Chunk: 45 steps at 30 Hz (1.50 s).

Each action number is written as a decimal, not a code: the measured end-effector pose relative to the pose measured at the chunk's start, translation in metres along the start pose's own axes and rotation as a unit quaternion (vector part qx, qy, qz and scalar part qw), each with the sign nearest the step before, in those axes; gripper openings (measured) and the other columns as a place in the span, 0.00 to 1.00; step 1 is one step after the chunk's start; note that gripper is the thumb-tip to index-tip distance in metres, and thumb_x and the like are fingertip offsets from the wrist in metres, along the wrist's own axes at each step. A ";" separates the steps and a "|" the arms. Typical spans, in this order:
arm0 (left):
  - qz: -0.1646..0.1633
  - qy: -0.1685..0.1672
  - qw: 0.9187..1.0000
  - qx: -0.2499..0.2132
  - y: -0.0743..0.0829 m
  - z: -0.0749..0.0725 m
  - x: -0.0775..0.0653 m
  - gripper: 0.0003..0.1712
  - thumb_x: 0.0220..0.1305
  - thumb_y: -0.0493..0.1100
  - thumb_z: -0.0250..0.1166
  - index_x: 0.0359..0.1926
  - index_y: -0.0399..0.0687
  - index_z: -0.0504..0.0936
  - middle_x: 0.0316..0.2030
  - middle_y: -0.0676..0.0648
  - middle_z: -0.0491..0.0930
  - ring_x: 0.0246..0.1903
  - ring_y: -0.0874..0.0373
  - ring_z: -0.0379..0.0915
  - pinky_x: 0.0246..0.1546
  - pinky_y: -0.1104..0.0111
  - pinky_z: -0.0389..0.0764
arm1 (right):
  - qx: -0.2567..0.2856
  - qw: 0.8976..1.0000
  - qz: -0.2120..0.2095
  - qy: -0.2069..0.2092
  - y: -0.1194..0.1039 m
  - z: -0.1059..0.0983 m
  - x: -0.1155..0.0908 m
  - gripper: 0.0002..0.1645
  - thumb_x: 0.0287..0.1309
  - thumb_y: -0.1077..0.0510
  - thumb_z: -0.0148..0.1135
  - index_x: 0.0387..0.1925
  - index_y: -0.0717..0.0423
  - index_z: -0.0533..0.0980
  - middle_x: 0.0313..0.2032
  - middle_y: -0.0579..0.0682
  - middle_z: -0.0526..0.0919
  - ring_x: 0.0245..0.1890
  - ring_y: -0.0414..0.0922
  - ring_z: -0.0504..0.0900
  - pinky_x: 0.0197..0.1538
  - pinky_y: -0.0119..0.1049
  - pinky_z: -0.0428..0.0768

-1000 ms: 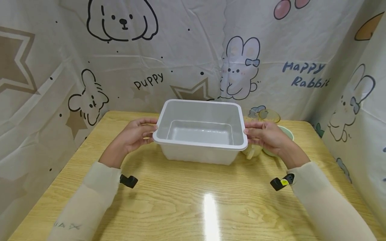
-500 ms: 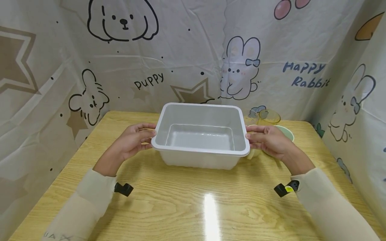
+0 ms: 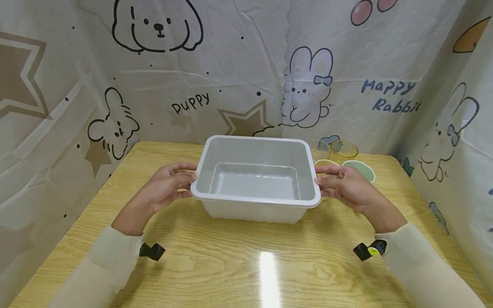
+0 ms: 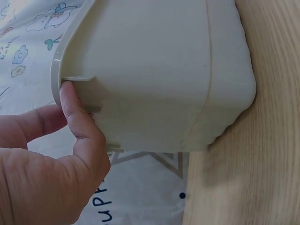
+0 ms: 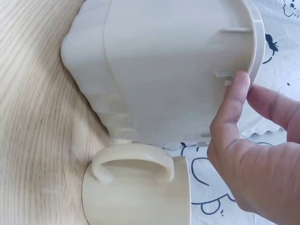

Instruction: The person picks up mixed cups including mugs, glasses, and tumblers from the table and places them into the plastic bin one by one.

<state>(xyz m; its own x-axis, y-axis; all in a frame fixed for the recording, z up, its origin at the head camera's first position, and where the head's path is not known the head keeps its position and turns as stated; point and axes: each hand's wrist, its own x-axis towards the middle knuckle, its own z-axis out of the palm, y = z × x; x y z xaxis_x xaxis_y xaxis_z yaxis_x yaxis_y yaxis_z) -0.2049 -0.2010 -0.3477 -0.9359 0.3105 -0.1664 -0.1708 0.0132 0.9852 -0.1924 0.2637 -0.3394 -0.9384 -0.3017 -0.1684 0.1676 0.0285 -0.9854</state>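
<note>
A rectangular white plastic basin [image 3: 254, 211] with a rolled rim stands near the middle of the table, its inside bare. My left hand [image 3: 165, 186] pinches the rim on the left side; in the left wrist view the thumb and a finger [image 4: 77, 117] close on the edge from above and below. On the opposite side my right hand [image 3: 348, 186] pinches the rim the same way. Just beside the basin, below the right hand in the right wrist view, is a cream mug [image 5: 136, 192] with its handle toward the basin.
A pale green bowl or cup [image 3: 360, 170] and an amber clear glass [image 3: 344, 149] stand at the back right of the wooden table [image 3: 215, 261]. A printed cloth [image 3: 239, 64] hangs behind and at both sides.
Both hands have drawn the basin toward me, nearer the table's front. More of the mug's rim and the green vessel now shows behind the right hand.
</note>
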 end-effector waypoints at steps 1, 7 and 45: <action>0.001 0.000 1.000 -0.001 0.000 0.000 -0.002 0.24 0.73 0.36 0.62 0.65 0.34 0.67 0.43 0.45 0.81 0.35 0.56 0.80 0.40 0.65 0.85 | 0.002 1.000 -0.001 0.000 0.000 0.001 -0.001 0.28 0.69 0.66 0.63 0.65 0.75 0.66 0.49 0.52 0.86 0.39 0.45 0.87 0.45 0.37 0.87; 0.002 -0.004 1.000 -0.006 -0.003 0.001 -0.010 0.23 0.73 0.35 0.62 0.64 0.35 0.67 0.44 0.46 0.82 0.35 0.56 0.80 0.39 0.66 0.85 | 0.013 1.000 -0.005 -0.007 0.004 0.003 -0.008 0.27 0.70 0.67 0.61 0.64 0.75 0.66 0.45 0.52 0.88 0.39 0.45 0.88 0.44 0.36 0.86; 0.000 -0.009 1.000 -0.003 -0.001 0.003 -0.025 0.26 0.72 0.35 0.62 0.66 0.34 0.65 0.43 0.46 0.83 0.35 0.56 0.81 0.40 0.63 0.86 | 0.001 1.000 -0.015 -0.013 0.008 0.007 -0.019 0.28 0.71 0.65 0.61 0.65 0.75 0.66 0.48 0.53 0.88 0.40 0.46 0.88 0.46 0.38 0.86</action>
<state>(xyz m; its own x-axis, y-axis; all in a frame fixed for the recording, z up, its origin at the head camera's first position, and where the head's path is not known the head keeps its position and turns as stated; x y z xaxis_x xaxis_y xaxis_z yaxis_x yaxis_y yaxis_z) -0.1807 -0.2055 -0.3447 -0.9298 0.3281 -0.1665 -0.1739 0.0069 0.9847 -0.1712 0.2625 -0.3439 -0.9347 -0.3278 -0.1377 0.1402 0.0162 -0.9900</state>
